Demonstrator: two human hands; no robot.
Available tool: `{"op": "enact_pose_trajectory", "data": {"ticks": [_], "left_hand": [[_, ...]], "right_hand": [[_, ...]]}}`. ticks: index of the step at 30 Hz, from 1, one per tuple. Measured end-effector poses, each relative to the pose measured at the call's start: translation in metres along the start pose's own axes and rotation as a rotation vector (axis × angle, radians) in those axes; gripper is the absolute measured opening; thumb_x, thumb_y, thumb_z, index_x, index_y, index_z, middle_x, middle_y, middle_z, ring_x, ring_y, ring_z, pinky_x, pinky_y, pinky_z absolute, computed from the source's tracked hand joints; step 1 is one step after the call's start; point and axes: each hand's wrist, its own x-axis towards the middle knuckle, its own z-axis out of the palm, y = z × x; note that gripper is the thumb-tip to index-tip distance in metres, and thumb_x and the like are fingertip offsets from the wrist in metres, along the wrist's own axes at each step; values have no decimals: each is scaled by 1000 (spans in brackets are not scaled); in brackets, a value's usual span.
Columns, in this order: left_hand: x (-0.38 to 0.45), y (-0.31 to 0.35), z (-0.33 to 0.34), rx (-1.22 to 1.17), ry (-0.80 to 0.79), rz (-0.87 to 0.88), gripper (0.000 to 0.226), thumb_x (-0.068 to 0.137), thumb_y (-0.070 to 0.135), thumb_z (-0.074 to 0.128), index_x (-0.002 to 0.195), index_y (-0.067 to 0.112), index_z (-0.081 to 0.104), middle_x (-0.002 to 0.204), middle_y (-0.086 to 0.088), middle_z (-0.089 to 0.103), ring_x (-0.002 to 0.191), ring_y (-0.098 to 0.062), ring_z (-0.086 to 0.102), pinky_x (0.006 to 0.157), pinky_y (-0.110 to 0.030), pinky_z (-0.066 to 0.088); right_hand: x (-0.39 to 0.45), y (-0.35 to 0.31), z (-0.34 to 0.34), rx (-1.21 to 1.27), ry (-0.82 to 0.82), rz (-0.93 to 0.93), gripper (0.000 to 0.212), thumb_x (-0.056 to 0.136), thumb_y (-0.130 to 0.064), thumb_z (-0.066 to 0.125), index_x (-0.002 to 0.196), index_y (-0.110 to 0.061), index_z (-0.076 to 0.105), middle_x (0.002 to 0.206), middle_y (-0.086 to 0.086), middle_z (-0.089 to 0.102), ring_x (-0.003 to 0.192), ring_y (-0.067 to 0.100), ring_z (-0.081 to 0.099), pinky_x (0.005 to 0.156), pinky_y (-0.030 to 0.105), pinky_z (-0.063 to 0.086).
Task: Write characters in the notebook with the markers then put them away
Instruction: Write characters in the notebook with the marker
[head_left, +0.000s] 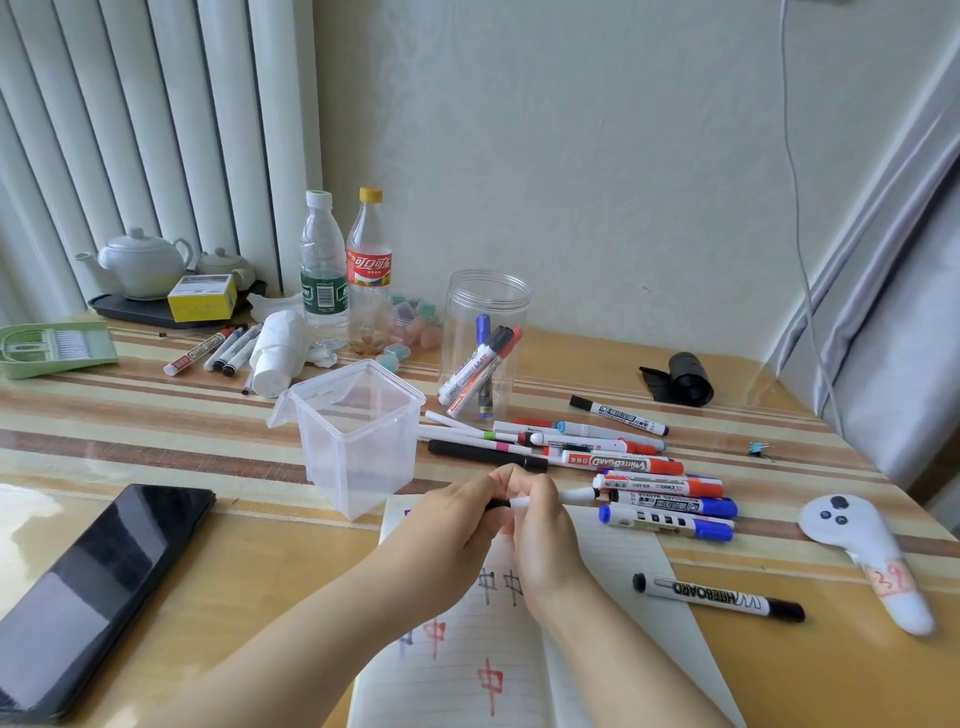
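Both hands meet over the top edge of the notebook (519, 649), centre frame. Left hand (457, 519) is curled round what looks like a black cap (497, 503); right hand (545, 525) pinches the white marker (563, 496) by its barrel, far end pointing to 3 o'clock. Looks like a cap-on or cap-off step, can't tell which; the tip is hidden betw the fingers. To do it well: keep cap and barrel coaxial, push or pull straight along the axis w/o twisting sideways, and hold it off the page so ink doesn't smear the red and blue characters (491, 680) at 6 o'clock. Spare black marker (719, 597) lies on the page's right edge at 4 o'clock. Loose marker pile (644, 483) sits at 2 o'clock, just beyond the notebook. Round clear jar (485, 306) at 12 o'clock already holds a few markers; square clear tub (358, 431) at 10 o'clock looks empty, lid open. Likely drop points for put-away, so plenty left to do.
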Motion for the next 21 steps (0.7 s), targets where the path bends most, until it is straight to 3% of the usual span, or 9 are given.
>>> {"op": "enact_pose_trajectory", "data": {"ticks": [2,4,6,7,10,13,16,19,21], "left_hand": [[-1,0,-1,-41,8,-20,32,96,15,46,72,34,37,58,16,40,65,10,47,57,-9,34],[-2,-2,-2,-98,39,-87,28,95,20,47,74,35,39,54,11,42,56,2,46,53,-12,34],[0,-7,-3,-148,81,-169,23,94,23,47,76,34,38,59,9,49,50,-2,44,49,-14,34],[2,-9,-4,-162,103,-209,21,94,25,47,78,32,36,64,6,53,49,-2,43,48,-14,33],[7,-16,-7,-138,126,-318,20,94,28,48,79,24,36,71,-1,59,48,-5,41,46,-14,34],[13,-13,-6,-114,141,-338,19,92,29,51,80,19,41,76,-2,61,55,-6,44,48,-14,35],[21,-10,-5,-146,157,-316,21,89,28,56,76,19,43,72,3,56,61,-5,47,52,-12,36],[27,-8,-9,-144,166,-285,20,86,32,60,83,15,48,75,-2,61,61,-10,50,54,-16,37],[30,-8,-14,-200,185,-251,20,85,30,62,92,16,49,77,-4,63,57,-10,50,53,-19,40]], "right_hand": [[-2,-8,-4,-42,-17,35,35,83,-43,29,74,-17,51,72,1,50,71,14,42,67,28,34],[0,-13,-10,-71,-47,71,41,95,-49,30,81,-19,53,82,1,50,80,13,45,76,28,34],[1,-16,-18,-126,-36,58,48,93,-56,30,88,-17,58,86,0,53,84,10,50,81,26,36],[0,-17,-21,-168,1,17,45,92,-55,37,86,-15,57,82,-2,52,78,7,50,75,22,38],[-9,-16,-29,-403,119,-306,17,87,-26,60,80,-18,47,68,-7,42,57,2,39,56,14,35],[-10,-15,-26,-738,-10,-582,24,84,-11,63,102,-25,55,84,-18,42,78,-1,47,70,11,41],[0,-16,-21,-854,-9,-699,25,84,-13,63,108,-20,59,96,-14,44,84,4,52,72,24,47],[10,-24,-22,-844,45,-733,11,87,-12,60,97,-15,62,91,-12,45,68,-7,44,63,19,36],[18,-31,-25,-843,68,-700,4,87,-12,59,89,-12,62,85,-11,48,66,-5,43,62,20,35]]}}
